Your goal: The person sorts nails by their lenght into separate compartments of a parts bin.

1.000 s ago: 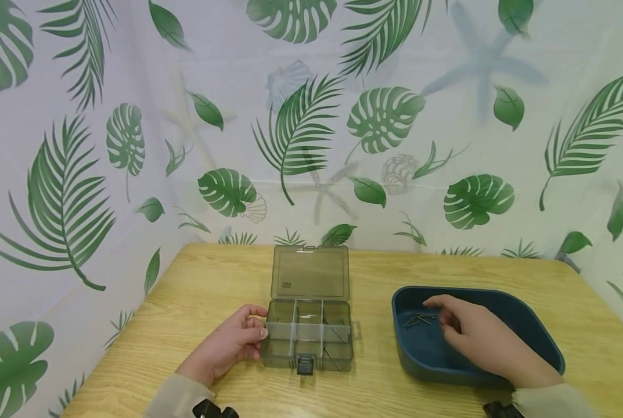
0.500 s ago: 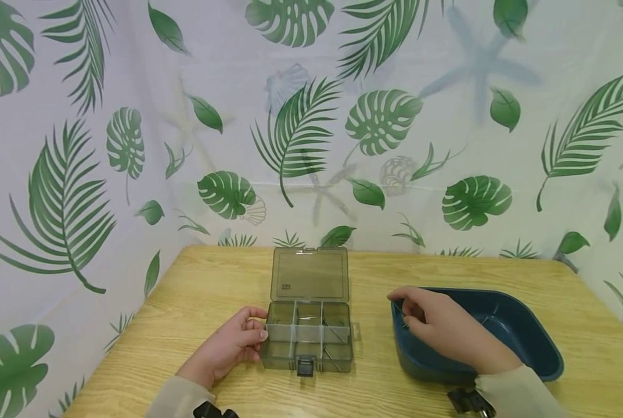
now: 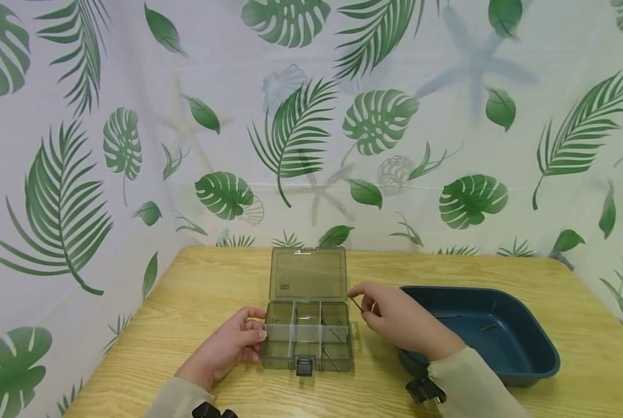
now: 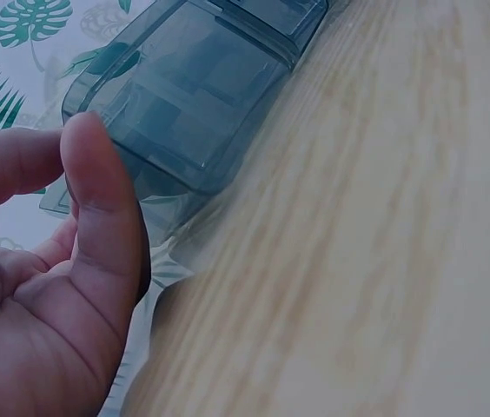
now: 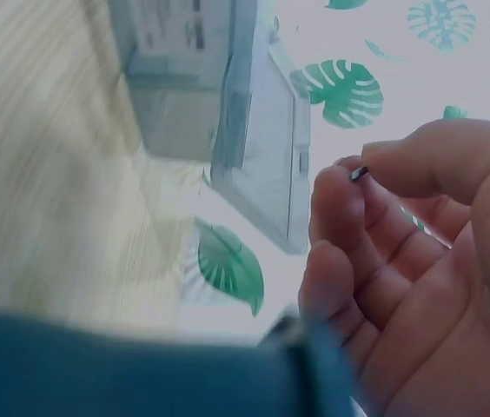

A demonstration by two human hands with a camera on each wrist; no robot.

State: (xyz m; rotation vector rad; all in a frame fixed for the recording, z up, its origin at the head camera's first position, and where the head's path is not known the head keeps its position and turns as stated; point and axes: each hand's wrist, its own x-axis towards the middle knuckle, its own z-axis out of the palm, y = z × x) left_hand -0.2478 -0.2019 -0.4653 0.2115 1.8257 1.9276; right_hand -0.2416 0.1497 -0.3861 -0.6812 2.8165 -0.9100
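Note:
A grey see-through compartment box (image 3: 307, 342) stands on the table with its lid (image 3: 308, 273) raised. My left hand (image 3: 233, 345) holds the box's left side, thumb at the rim, fingers curled against the wall; the left wrist view shows the thumb (image 4: 102, 174) at the box edge. Just right of the box, my right hand (image 3: 395, 316) pinches a thin dark nail (image 3: 356, 303) between thumb and fingertips. Its small end, the nail tip (image 5: 359, 174), shows in the right wrist view. A few more nails (image 3: 331, 359) lie in the box's right compartments.
A dark blue tray (image 3: 530, 325) sits right of the box, partly hidden by my right forearm. Some loose nails (image 3: 489, 327) lie on its floor. Behind the wooden table (image 3: 212, 278) hangs a white leaf-patterned cloth (image 3: 311, 133).
My right hand has lifted out of the tray with a nail and moved left to beside the box. The left hand has stayed at the box's side.

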